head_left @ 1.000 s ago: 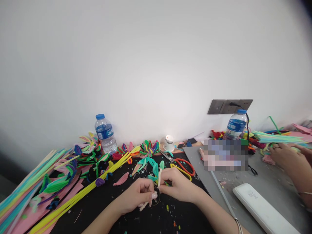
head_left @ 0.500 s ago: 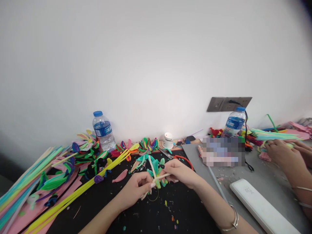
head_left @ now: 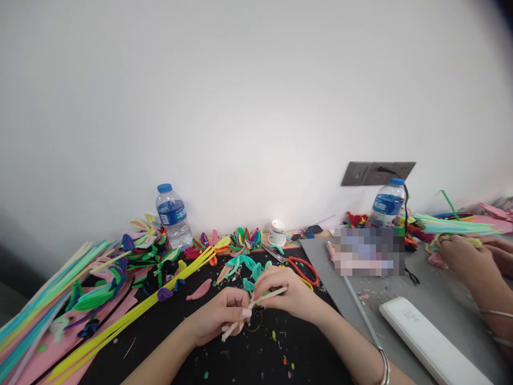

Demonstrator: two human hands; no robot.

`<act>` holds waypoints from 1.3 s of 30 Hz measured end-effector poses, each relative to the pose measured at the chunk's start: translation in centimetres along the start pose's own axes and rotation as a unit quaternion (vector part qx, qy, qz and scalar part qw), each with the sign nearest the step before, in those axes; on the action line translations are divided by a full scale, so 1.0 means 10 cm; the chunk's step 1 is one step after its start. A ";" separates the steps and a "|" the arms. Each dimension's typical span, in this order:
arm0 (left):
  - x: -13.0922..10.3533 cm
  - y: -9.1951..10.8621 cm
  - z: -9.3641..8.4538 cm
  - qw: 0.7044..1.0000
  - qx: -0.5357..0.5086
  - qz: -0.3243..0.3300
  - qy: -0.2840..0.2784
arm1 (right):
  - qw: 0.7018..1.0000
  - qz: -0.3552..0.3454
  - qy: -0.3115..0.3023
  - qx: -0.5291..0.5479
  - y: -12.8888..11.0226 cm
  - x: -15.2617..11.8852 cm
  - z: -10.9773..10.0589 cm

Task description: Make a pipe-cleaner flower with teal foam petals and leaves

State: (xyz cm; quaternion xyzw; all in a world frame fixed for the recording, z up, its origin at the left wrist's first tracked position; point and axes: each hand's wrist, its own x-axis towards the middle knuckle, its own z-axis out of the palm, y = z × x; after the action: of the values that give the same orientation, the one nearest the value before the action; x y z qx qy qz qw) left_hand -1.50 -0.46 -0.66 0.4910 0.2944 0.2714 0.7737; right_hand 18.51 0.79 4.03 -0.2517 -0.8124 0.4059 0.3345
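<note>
Above the black mat (head_left: 160,347), my left hand (head_left: 220,315) is closed, pinching a cream pipe cleaner (head_left: 274,293) between thumb and fingers. One end of it pokes out below that hand. My right hand (head_left: 286,294) is closed at the same spot, its fingertips on the strand close to the left thumb; another length lies across the right fingers. Just behind the hands are teal pipe-cleaner petals (head_left: 242,262), partly covered by the right hand. A pink petal (head_left: 199,289) lies left of them. Scissors with red handles (head_left: 302,270) rest behind my right hand.
Yellow pipe cleaners (head_left: 140,310) and a multicoloured bundle (head_left: 44,299) lie at left. A water bottle (head_left: 173,214), a white cup (head_left: 277,233) and a second bottle (head_left: 387,204) stand along the wall. At right are a white case (head_left: 428,337) and another person's hands (head_left: 460,254).
My right hand has moved in closer to my left. The strand that stood upright between them is now bent down, and one end shows below my left hand. The view has shifted slightly.
</note>
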 end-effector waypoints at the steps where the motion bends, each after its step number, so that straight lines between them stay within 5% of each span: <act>1: 0.00 0.00 0.00 1.000 -0.006 -0.002 -0.005 | 1.000 0.015 0.006 0.004 0.01 -0.01 0.00; 5: -0.01 0.00 0.00 0.999 -0.029 -0.005 -0.027 | 0.998 0.061 0.014 0.030 0.05 -0.02 -0.01; 10: -0.03 0.03 0.03 1.000 -0.005 -0.015 -0.019 | 0.999 0.003 -0.012 -0.053 0.06 0.00 0.01; 21: 0.01 0.00 0.01 0.991 0.127 0.008 0.028 | 0.988 0.002 -0.020 -0.150 -0.01 0.00 0.00; 27: 0.02 0.01 0.05 0.981 0.184 0.029 0.054 | 0.993 0.062 0.003 -0.096 -0.03 0.00 0.05; 30: 0.02 0.04 0.10 0.958 0.267 0.071 0.076 | 0.990 0.141 -0.019 -0.003 0.02 -0.01 0.06; 36: -0.01 0.07 0.19 0.825 0.491 0.235 0.148 | 0.962 0.248 -0.032 0.111 0.12 -0.04 0.03; 39: 0.00 0.06 0.16 0.863 0.438 0.204 0.149 | 0.963 0.251 -0.038 0.094 0.15 -0.03 -0.02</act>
State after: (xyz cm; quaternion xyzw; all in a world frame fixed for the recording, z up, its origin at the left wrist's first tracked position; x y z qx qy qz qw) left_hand -0.45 -1.23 0.48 0.7821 0.3880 0.3366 0.3529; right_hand 19.02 1.52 2.80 -0.3993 -0.6934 0.5609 0.2124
